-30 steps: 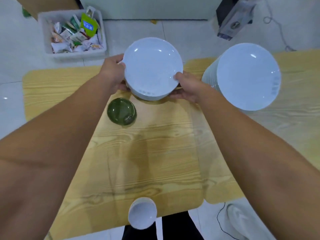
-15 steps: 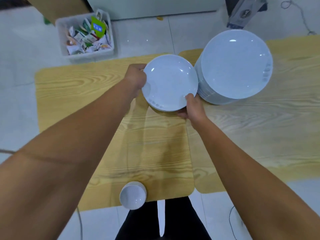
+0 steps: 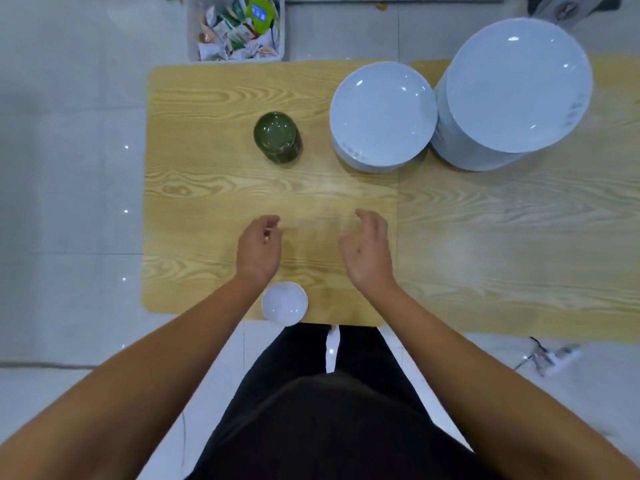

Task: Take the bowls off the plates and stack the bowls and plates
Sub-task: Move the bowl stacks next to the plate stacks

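Note:
A small stack of white plates (image 3: 382,114) rests on the wooden table (image 3: 214,188), touching a taller stack of larger white plates (image 3: 516,88) to its right. A stack of dark green bowls (image 3: 277,137) stands left of the small plates. A stack of white bowls (image 3: 284,303) sits at the table's near edge. My left hand (image 3: 259,249) hovers just above the white bowls, fingers loosely curled and empty. My right hand (image 3: 369,252) is open and empty over the middle of the table.
A white bin (image 3: 237,27) full of snack packets stands on the floor beyond the table's far edge. A second wooden table (image 3: 519,244) adjoins on the right. Cables (image 3: 547,358) lie on the floor at the near right.
Both hands let go of the small plate stack beside the large stack and drew back toward me. The green bowl stack is in view again.

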